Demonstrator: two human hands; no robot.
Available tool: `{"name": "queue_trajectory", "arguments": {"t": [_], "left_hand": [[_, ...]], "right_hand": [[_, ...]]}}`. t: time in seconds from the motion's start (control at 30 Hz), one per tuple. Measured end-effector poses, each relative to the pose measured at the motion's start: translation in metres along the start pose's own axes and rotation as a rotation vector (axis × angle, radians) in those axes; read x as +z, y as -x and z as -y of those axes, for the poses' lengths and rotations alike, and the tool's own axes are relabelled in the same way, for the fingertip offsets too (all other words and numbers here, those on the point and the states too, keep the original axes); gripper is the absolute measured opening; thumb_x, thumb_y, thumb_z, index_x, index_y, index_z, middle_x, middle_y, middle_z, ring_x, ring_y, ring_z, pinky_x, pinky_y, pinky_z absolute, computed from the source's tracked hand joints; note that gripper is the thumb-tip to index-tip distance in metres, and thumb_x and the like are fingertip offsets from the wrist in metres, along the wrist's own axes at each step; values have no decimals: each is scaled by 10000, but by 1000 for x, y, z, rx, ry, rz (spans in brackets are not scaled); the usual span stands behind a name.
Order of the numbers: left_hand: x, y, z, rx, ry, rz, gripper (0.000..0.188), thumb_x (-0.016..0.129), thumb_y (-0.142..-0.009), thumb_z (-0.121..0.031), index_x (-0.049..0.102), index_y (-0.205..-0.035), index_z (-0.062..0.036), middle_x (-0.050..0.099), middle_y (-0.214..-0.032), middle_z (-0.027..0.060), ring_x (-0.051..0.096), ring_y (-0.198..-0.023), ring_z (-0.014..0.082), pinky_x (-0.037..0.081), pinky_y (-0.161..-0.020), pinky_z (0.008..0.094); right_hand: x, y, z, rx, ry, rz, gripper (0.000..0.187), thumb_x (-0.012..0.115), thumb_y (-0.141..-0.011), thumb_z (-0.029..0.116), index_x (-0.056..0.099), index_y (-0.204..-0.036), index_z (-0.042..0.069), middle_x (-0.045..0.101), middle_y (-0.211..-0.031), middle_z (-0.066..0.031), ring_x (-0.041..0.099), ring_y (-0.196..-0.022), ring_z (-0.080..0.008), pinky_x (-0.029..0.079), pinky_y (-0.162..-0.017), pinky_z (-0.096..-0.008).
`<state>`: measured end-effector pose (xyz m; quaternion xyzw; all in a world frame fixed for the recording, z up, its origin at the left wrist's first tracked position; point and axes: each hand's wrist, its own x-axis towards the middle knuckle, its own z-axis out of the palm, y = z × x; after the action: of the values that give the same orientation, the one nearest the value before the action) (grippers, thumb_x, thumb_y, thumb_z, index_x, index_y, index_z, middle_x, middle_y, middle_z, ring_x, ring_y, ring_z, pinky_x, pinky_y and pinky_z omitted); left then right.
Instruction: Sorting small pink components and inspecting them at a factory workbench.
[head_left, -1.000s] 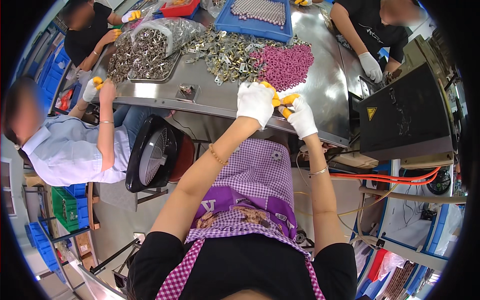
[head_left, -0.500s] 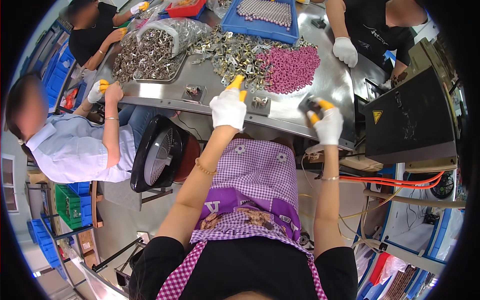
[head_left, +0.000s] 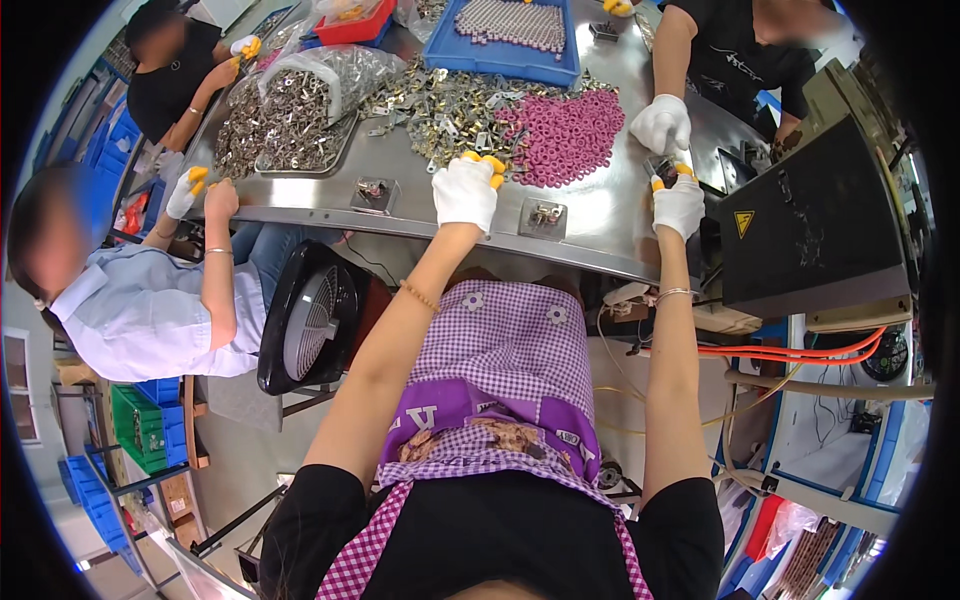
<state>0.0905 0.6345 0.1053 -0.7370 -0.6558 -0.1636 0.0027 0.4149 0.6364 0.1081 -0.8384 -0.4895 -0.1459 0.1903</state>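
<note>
My left hand (head_left: pixel 467 195), in a white glove with yellow fingertips, is at the near edge of a heap of small metal fittings (head_left: pixel 445 115), beside a pile of pink rings (head_left: pixel 560 135). Its fingers are curled together; whatever they pinch is hidden. At the table's right side my right hand (head_left: pixel 680 206), gloved alike, grips a small dark block-like fixture (head_left: pixel 660 170). Just beyond that fixture is a co-worker's white-gloved hand (head_left: pixel 661 126); whether it touches the fixture I cannot tell. A square fixture with small metal parts (head_left: pixel 543 217) lies between my hands, near the table's front edge.
Another square fixture (head_left: pixel 374 195) sits left of my left hand. A tray of metal parts (head_left: pixel 285 135) and a blue tray of pink-and-white pieces (head_left: pixel 500 65) stand farther back. A dark machine box (head_left: pixel 815 220) rises at right. A seated co-worker (head_left: pixel 150 285) is at left.
My right hand has carried the dark fixture right and away from me, toward the co-worker's hand, which has shifted nearer. My left hand has curled its fingers, its pointing finger now drawn in.
</note>
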Motion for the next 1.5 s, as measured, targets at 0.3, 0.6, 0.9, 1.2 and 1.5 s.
{"name": "queue_trajectory", "arguments": {"t": [0.3, 0.6, 0.9, 1.2, 1.5], "left_hand": [[6, 34, 8, -190, 664, -79, 220, 687, -790, -279, 700, -968, -150, 663, -851, 75, 611, -671, 285, 492, -638, 376], [26, 50, 4, 38, 487, -434, 178, 697, -789, -236, 708, -937, -136, 658, -829, 49, 586, -621, 257, 469, -583, 350], [25, 53, 5, 91, 381, -431, 179, 687, -794, -217, 716, -952, -138, 658, -823, 46, 580, -621, 252, 462, -581, 356], [28, 55, 8, 98, 378, -444, 196, 657, -814, -252, 725, -940, -118, 652, -806, 52, 572, -614, 261, 460, -581, 368], [39, 49, 11, 49, 347, -370, 265, 704, -768, -187, 703, -1026, -130, 664, -838, 59, 592, -648, 267, 471, -604, 361]], "right_hand": [[4, -8, -7, 32, 30, 27, 339, 698, -795, 350, 673, -986, 71, 662, -905, -124, 644, -742, -302, 525, -712, -413], [-8, 28, 50, -315, -228, -68, 313, 678, -791, 293, 688, -1063, 137, 672, -903, -111, 626, -748, -269, 506, -711, -359], [-4, 60, 102, -532, -306, 112, 154, 631, -811, 187, 725, -911, 116, 676, -862, -60, 607, -754, -233, 490, -701, -346], [-43, 75, 99, -26, -1028, 486, 182, 636, -837, 148, 688, -953, 18, 657, -853, -79, 603, -747, -206, 478, -715, -300], [-59, 93, 94, -305, -658, 469, 171, 648, -829, 144, 708, -959, 53, 672, -928, -93, 617, -784, -270, 484, -751, -313]]}}
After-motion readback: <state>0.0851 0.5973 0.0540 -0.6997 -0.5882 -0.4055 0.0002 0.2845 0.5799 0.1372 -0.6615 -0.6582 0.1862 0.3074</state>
